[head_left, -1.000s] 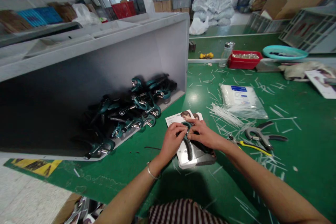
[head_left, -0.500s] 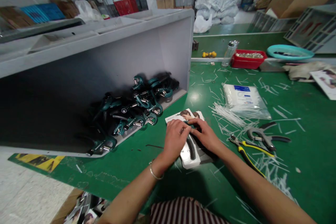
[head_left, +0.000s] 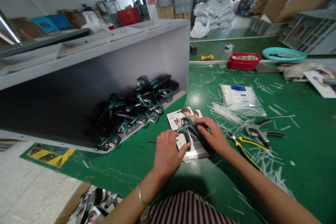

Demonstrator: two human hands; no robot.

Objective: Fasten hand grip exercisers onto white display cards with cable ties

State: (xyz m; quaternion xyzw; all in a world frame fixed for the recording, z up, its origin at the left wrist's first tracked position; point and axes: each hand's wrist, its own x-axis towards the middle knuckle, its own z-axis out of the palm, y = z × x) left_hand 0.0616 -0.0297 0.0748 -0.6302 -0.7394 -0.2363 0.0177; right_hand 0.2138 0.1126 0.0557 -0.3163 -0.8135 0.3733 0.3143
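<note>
1. The teal-and-black metal hand tool with a curved head and paired handles is positioned directly between the two hands, on the small stack of printed white cards on the green work surface.
2. The long axis of the tool is directed from the curved head, at the far end, back toward the person, with a slight slant to the person's right. The handles are spread apart at the near end.
3. The left handle is flanked by the left hand. This hand is partly open: the thumb is placed at the lower part of the handle, and the bent fingers are placed near its upper part. A firm grip is not shown.
4. The right handle is partly covered by the right hand. The fingers of this hand are bent, with the tips at the upper part of the handle. Whether the handle is gripped cannot be told, as the underside is hidden.
5. Neither hand is clearly nearer to the tool; each is set at its own side. The curved head is left uncovered between the fingertips, and the cards are seen beneath and around it.
</note>
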